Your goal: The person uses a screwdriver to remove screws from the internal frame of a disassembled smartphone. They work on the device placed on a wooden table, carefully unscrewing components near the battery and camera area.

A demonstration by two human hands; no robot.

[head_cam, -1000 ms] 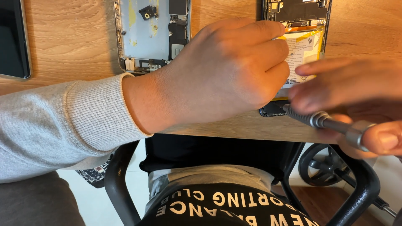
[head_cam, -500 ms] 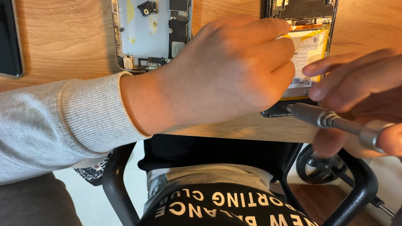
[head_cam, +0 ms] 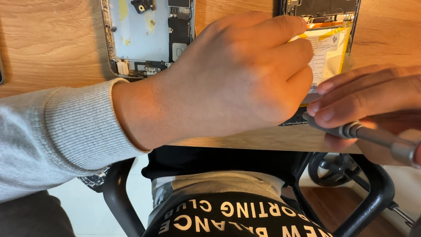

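Observation:
My left hand [head_cam: 239, 74] rests curled on the lower end of an opened phone [head_cam: 326, 30] at the upper right, its fingers pressing on the phone's pale battery with yellow tape. My right hand [head_cam: 372, 101] pinches a grey metal screwdriver [head_cam: 368, 134], which lies nearly level. Its tip points left at the phone's dark bottom edge, hidden behind my left hand. A second phone shell [head_cam: 149, 35], stripped and light blue inside, lies to the upper left, untouched.
Everything lies on a wooden desk [head_cam: 48, 48] whose front edge runs just below my hands. Under it are my lap in dark clothing and a black chair with armrests [head_cam: 377, 193]. A dark object sits at the far left desk edge.
My right hand and the screwdriver have shifted slightly right and up along the phone's bottom edge. My left hand stays pressed on the phone.

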